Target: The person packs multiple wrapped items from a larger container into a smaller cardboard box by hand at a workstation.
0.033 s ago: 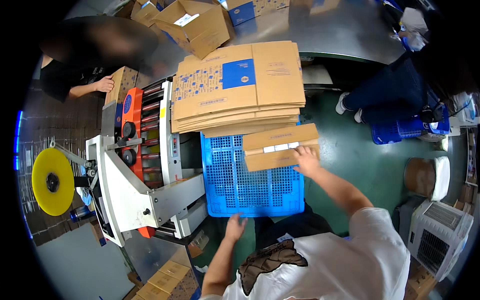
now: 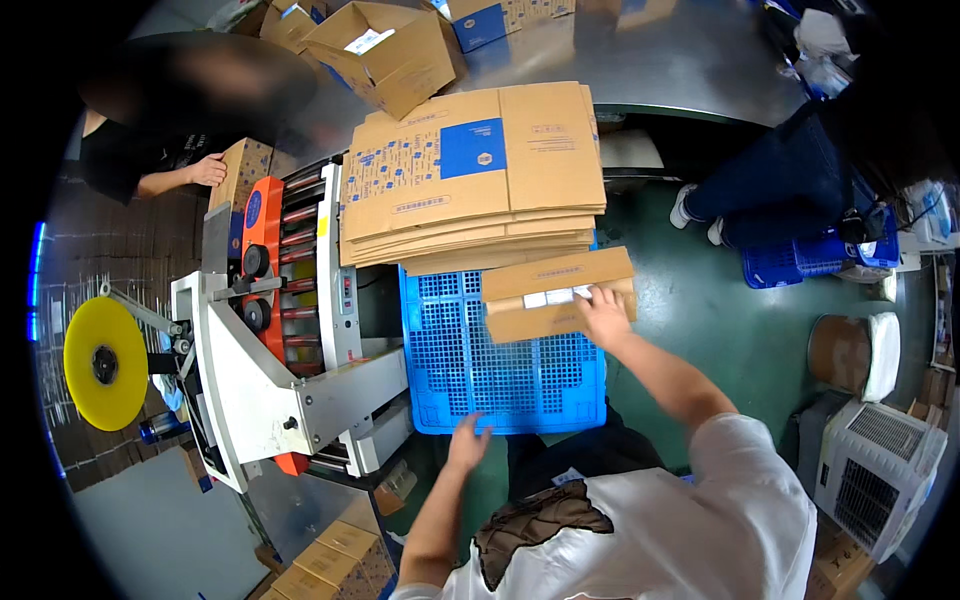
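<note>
My right hand (image 2: 605, 318) reaches over a narrow brown carton (image 2: 530, 312) with its long flaps spread. Its bent fingers close on the right end of a row of small white packets (image 2: 545, 297) in the carton's opening. The carton stands on a blue plastic crate (image 2: 508, 418), in front of a stack of flattened cardboard boxes (image 2: 555, 165). My left hand (image 2: 468, 443) hovers by the crate's front edge, empty, fingers apart.
On the left stands a carton-sealing machine (image 2: 250, 370) with rollers and a yellow tape roll (image 2: 105, 365). Behind it a person's hand (image 2: 208, 170) rests on a carton (image 2: 245, 165). An open box (image 2: 400, 75) sits on the metal table. Another person's legs (image 2: 760, 185) are at right.
My right hand has shifted slightly left along the white packets, its fingers more bent. My left hand stays beside the crate's front edge. The whole view has moved a little.
</note>
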{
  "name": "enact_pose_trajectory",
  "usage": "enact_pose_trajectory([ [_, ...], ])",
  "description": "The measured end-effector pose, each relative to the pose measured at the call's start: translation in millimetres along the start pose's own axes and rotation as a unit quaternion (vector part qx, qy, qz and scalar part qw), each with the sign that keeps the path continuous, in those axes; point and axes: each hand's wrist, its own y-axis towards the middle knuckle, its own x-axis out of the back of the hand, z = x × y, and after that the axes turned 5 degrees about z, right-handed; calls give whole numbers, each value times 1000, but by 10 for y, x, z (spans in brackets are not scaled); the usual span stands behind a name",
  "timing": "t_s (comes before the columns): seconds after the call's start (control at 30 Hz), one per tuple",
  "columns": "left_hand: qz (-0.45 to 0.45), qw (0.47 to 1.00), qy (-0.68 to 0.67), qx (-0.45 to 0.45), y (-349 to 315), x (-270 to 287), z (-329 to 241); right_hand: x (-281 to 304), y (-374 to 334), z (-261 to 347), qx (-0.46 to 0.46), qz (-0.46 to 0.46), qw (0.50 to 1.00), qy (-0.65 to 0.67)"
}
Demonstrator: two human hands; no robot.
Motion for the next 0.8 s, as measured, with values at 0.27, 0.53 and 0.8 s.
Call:
enact_pose_trajectory([
  [0.27, -92, 988, -36, 118, 855, 60, -547, -435, 60, 169, 181, 170, 963, -109],
  [0.53, -60, 981, 151, 104, 919, -341, -703, -850, -1120, 366, 245, 162, 956, -5],
  [0.8, -117, 958, 46, 258, 732, -887, -660, -396, -1408, 399, 59, 345, 937, 4],
])
